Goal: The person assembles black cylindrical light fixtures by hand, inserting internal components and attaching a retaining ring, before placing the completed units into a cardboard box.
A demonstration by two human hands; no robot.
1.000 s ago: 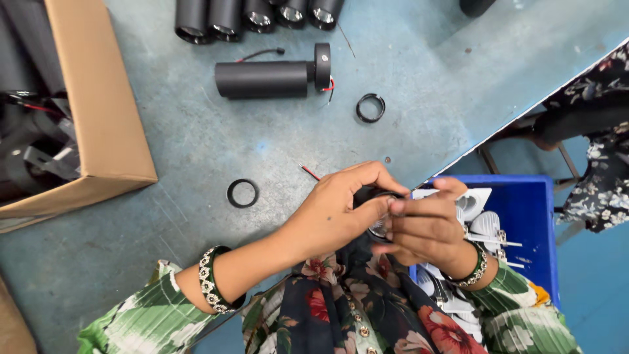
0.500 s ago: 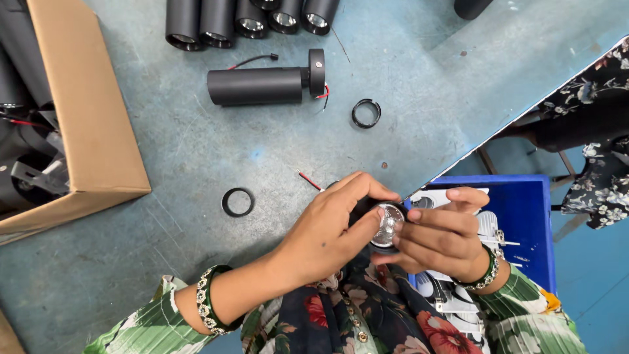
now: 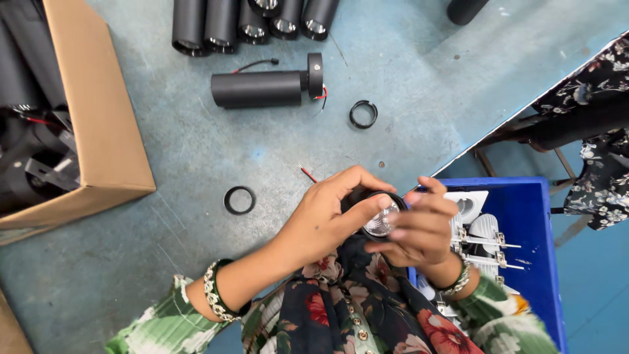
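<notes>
My left hand (image 3: 327,213) and my right hand (image 3: 419,226) both grip a small black lamp head (image 3: 381,219) with a shiny faceted reflector facing up, held just over the table's near edge. My left fingers wrap its black rim from the left; my right fingers pinch it from the right. A thin red wire (image 3: 308,174) sticks out behind my left hand. Two loose black rings lie on the blue-grey table (image 3: 196,164): one ring (image 3: 239,200) left of my left hand, another ring (image 3: 363,114) further back.
A black cylindrical lamp housing (image 3: 262,88) with a round mount lies mid-table. Several black tubes (image 3: 255,19) lie side by side along the far edge. An open cardboard box (image 3: 98,118) of black parts stands at left. A blue bin (image 3: 524,236) with white heat-sink parts sits at right.
The lamp head has turned so its shiny reflector now faces up between my fingers. Both hands have shifted slightly to the right. My right fingers now reach across its front.
</notes>
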